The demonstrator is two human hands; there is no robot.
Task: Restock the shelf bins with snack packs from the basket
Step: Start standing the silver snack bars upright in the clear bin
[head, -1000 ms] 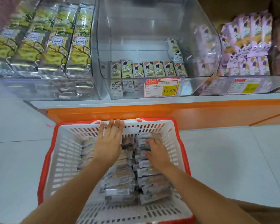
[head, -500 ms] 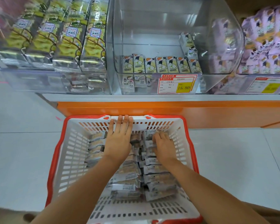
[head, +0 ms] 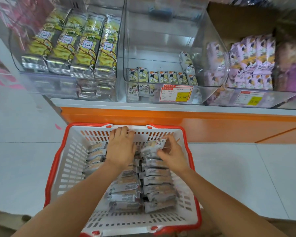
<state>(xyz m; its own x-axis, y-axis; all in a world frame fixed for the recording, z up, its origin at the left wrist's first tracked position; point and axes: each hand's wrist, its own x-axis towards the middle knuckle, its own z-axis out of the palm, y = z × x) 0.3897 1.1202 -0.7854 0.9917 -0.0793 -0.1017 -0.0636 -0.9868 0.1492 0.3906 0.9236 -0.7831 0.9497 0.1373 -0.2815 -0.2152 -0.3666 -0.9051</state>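
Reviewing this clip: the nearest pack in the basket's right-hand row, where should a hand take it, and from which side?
Probably pinch the nearest pack across its short width, coming from above on the near side. It lies flat with its length left to right; the near long edge faces bare basket floor, while the far edge crowds the next pack.

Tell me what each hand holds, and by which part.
The right hand pinches one snack pack by its right end. The left hand curls over packs in the basket; whether it grips one cannot be told.
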